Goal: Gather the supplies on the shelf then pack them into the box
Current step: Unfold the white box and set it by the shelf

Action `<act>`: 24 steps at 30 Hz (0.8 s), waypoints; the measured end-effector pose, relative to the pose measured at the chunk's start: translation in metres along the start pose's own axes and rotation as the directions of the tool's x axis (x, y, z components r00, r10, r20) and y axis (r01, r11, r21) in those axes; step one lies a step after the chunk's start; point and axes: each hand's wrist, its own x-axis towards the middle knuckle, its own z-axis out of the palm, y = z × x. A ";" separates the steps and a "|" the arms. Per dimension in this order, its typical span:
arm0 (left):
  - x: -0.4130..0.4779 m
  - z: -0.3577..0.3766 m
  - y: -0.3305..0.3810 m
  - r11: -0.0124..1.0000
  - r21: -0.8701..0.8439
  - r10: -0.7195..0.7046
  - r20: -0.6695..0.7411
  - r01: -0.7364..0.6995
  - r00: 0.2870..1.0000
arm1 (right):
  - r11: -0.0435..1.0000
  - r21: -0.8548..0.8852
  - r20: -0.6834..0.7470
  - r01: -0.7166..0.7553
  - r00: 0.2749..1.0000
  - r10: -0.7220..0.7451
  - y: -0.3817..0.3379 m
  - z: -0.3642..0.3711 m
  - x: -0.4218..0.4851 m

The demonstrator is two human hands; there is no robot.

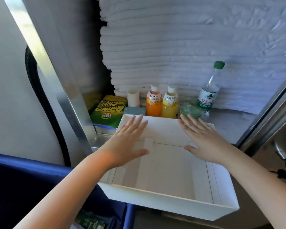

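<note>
While both hands hover over the open white cardboard box (172, 200), the supplies stand in a row just behind its far wall on the grey shelf (229, 123). The box sits at the shelf's front edge, its near side hanging past it, and nothing shows inside it.

The left hand (129, 141) lies flat over the far left part of the box with fingers straight and spread, holding nothing. The right hand (203, 139) is equally flat and spread over the far right corner. Its fingertips reach the edge of a crinkled green plastic-wrapped packet (191, 109); whether they touch it I cannot tell.

From left to right along the row:
- a yellow-and-green bag of banana chips (108, 109) lying flat beside the box's left corner
- a small grey-blue block (134, 111) against the far wall, with a cream cylindrical tube (133, 98) upright behind it
- an orange juice bottle with a white cap (153, 103), touching a yellow juice bottle (170, 104) of the same make
- the green packet, with a clear water bottle with a green cap (209, 93) upright behind it

A tall stack of folded white towels (188, 47) fills the back of the shelf. A metal upright (69, 96) borders the left side, and a blue fabric bin (23, 179) sits below left.
</note>
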 end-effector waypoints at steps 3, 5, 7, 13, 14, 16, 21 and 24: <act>0.034 0.006 -0.006 0.980 0.200 0.002 -0.006 0.000 1.000 | 1.000 0.019 0.021 0.005 1.000 -0.005 0.001 -0.003 0.002; 0.044 0.013 -0.012 0.970 0.244 -0.010 0.017 0.005 1.000 | 0.999 0.038 0.013 0.015 1.000 -0.016 0.004 -0.004 0.003; 0.046 0.017 -0.015 0.967 0.253 -0.017 0.024 0.011 1.000 | 0.998 0.044 -0.018 0.041 0.999 -0.040 0.006 -0.007 0.004; 0.043 0.013 -0.012 0.966 0.253 -0.058 0.032 0.048 0.998 | 0.986 0.117 -0.032 0.120 0.993 -0.117 0.017 -0.006 0.009; 0.044 0.013 -0.011 0.962 0.270 -0.059 0.027 0.050 0.998 | 0.980 0.146 -0.037 0.133 0.991 -0.129 0.020 -0.006 0.013; 0.046 0.013 -0.012 0.957 0.287 -0.057 0.026 0.047 0.998 | 0.966 0.206 -0.030 0.158 0.987 -0.156 0.027 -0.007 0.021; 0.050 0.003 -0.023 0.987 0.156 -0.038 0.067 0.027 0.997 | 0.924 0.307 -0.054 0.230 0.973 -0.224 0.039 -0.006 0.040; 0.052 0.006 -0.023 0.979 0.203 -0.008 0.051 -0.002 0.999 | 0.913 0.325 -0.083 0.247 0.969 -0.233 0.042 -0.005 0.042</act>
